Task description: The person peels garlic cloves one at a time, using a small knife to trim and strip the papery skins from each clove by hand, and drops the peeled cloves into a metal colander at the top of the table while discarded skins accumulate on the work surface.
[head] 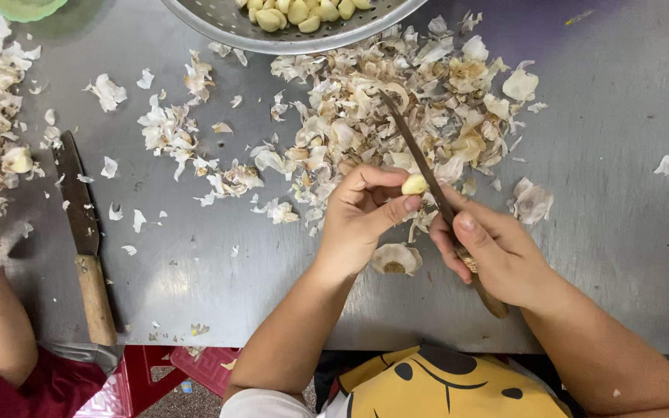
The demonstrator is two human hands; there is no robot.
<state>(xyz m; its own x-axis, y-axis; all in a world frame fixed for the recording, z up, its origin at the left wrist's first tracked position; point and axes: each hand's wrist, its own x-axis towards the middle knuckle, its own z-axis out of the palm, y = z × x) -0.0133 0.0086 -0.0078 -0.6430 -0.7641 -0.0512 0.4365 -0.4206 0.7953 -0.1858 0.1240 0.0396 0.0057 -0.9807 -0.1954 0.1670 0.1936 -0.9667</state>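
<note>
Pinched between thumb and fingers of the left hand (361,220), a pale garlic clove (414,184) is held above the steel table (621,193). A thin dark knife (435,193) is gripped by the right hand (497,251), its blade laid against the clove. Papery skins (396,116) are heaped just behind, below a metal colander (218,19).

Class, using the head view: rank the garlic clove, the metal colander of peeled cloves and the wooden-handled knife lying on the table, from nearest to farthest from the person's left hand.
1. Garlic clove: held at the left hand's fingertips.
2. Wooden-handled knife: lying flat, far left of it.
3. Metal colander: top edge of the table; close to the knife's distance, so ranks 2 and 3 are uncertain.
</note>
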